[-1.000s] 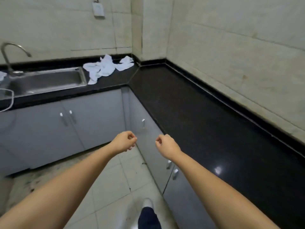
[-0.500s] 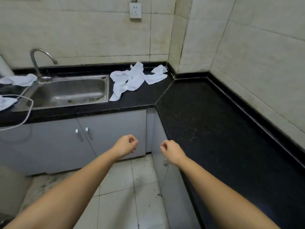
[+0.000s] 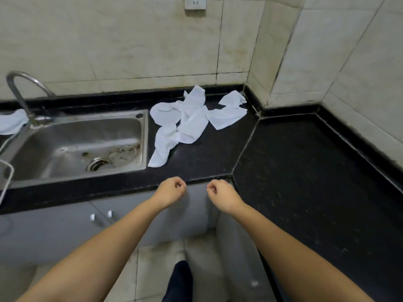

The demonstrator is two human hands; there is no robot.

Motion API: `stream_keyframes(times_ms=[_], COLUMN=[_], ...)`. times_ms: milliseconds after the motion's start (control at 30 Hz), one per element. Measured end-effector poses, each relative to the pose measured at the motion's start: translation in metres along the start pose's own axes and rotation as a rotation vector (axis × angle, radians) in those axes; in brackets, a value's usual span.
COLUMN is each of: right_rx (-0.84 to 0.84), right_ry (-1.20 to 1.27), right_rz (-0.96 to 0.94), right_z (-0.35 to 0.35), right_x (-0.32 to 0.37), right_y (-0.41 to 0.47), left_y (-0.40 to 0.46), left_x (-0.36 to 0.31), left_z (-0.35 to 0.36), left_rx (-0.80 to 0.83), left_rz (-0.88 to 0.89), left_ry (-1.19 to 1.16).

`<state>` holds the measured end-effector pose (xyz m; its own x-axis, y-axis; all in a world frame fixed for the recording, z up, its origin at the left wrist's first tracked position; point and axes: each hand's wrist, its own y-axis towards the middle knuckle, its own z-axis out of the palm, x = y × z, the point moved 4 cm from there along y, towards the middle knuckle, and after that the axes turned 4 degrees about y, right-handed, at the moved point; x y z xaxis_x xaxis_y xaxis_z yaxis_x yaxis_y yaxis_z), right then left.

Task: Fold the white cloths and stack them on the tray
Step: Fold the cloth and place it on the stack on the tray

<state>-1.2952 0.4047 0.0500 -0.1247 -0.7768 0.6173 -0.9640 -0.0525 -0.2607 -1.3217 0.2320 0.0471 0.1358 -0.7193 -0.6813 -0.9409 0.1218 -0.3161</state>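
Left hand hovering in front of the bench edge, grip clenched, fingers curled into the palm and holding nothing. Right hand hovering just beside it, likewise clenched on nothing, knuckles turned toward the other fist. Both forearms reaching forward from the bottom of the view, well apart from any cloth.

Lying crumpled and unfolded on the black bench: a heap of white cloths, just right of the sink, between the basin and the inner corner of the wall. Trailing down toward the front along the sink rim: one narrow end of the heap. Spreading flat toward the corner: another piece, touching the heap.

Sitting behind the tap at the far left: one more white cloth, partly cut off by the frame edge. Running along the left edge of the sink: a thin white cable.

Showing under the bench: grey cabinet doors with small handles. Showing above the bench: pale wall tiles and a white socket at the top. Showing below, on the tiled floor: a dark shoe or trouser leg, hard to tell which.
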Motion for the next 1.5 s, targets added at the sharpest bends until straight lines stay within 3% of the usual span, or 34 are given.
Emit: stream_keyframes(times_ms=[367, 633, 767, 1000, 1167, 1400, 1500], right_rx=[-0.121, -0.207, -0.265, -0.617, -0.775, -0.939, -0.987], right_ry=[0.079, -0.092, 0.049, 0.296, 0.396, 0.435, 0.486], right_rz=[0.253, 0.356, 0.278, 0.204, 0.258, 0.161, 0.106], right_z=[-0.020, 0.004, -0.015, -0.092, -0.173, -0.276, -0.294], right_x=[0.040, 0.033, 0.029, 0.013, -0.016, -0.039, -0.048], right_y=[0.221, 0.274, 0.265, 0.198, 0.159, 0.146, 0.137], left_y=[0.219, 0.287, 0.290, 0.271, 0.258, 0.274, 0.280], left_x=[-0.036, -0.038, -0.037, -0.094, -0.167, -0.251, -0.258], left_z=[-0.073, -0.044, -0.036, -0.061, -0.076, -0.080, -0.077], left_rx=[0.040, 0.137, 0.090, -0.220, -0.169, -0.162, -0.082], left_rz=[0.198, 0.428, 0.503, 0.667, 0.660, 0.588, 0.550], left_ry=[0.279, 0.642, 0.743, 0.342, -0.017, -0.187, -0.339])
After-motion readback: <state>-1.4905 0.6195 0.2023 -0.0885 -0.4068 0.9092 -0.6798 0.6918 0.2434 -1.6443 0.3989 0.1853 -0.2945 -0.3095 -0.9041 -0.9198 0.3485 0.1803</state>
